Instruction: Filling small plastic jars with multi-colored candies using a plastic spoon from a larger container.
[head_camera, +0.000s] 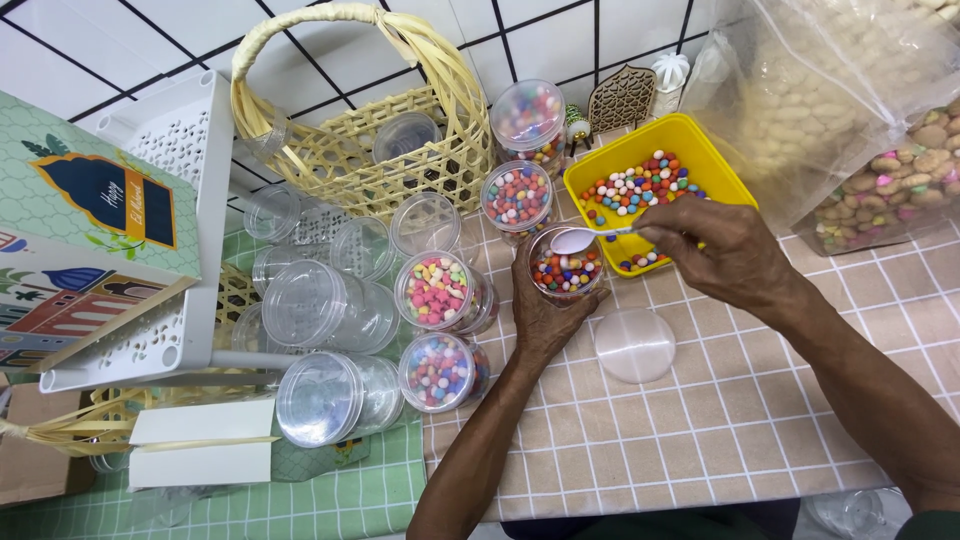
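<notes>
Fingers of the left hand curl closed around a small clear plastic jar, upright with its mouth facing up, partly filled with multicoloured round candies. Fingers of the right hand pinch the handle of a white spoon; its long axis runs sideways, bowl over the jar's mouth, seemingly empty. Just beyond the knuckles sits a yellow tub.

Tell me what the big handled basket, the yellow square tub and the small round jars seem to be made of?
Big handled basket: probably woven bamboo or straw, matte, with visible lattice strips. Yellow square tub: likely plastic, smooth and glossy. Small round jars: clear plastic by the look, see-through with glare.
</notes>
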